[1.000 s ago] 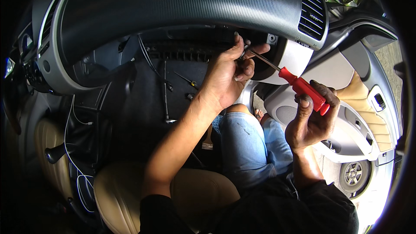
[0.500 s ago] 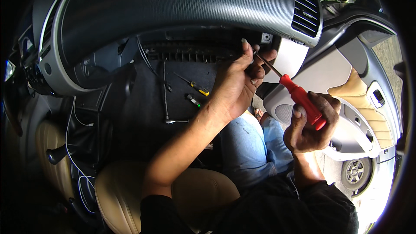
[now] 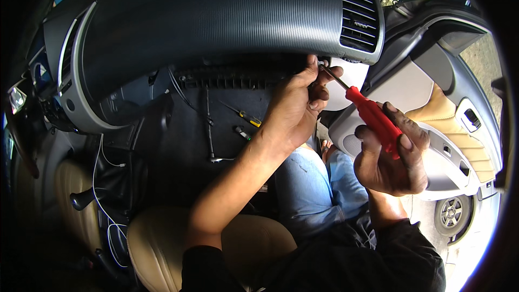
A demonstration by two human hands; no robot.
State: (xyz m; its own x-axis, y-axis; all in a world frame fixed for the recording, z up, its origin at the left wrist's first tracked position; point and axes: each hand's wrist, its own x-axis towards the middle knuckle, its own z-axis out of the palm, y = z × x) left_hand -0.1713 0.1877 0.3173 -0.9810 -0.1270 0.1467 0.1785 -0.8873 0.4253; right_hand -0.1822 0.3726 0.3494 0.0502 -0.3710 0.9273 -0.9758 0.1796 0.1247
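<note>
Red screwdriver (image 3: pixel 374 118) slants up and leftward out of the right hand (image 3: pixel 393 165), which is clamped on its handle; the tip reaches the left hand (image 3: pixel 301 107), just under the edge of the dashboard (image 3: pixel 232 24). Thumb and fingers of the left hand gather about that tip; whether they pinch the shaft or a small part, I cannot tell.

Above both hands spreads the dashboard's dark, finely ribbed top, with a slatted air vent (image 3: pixel 359 19) up and right of the left hand. Left of the left wrist, a yellow-handled screwdriver (image 3: pixel 252 121) and a small tool with a green light (image 3: pixel 242 132) lie on the dark footwell floor (image 3: pixel 184 140); farther left lies a long thin bar (image 3: pixel 209 136). Well left and lower are the gear lever (image 3: pixel 82 200), a white cable (image 3: pixel 115 226) and a tan seat (image 3: pixel 157 246). Right of the right hand stands the open door (image 3: pixel 411 87), grey with a tan panel; below it, a spoked wheel (image 3: pixel 451 213) shows over sunlit ground.
</note>
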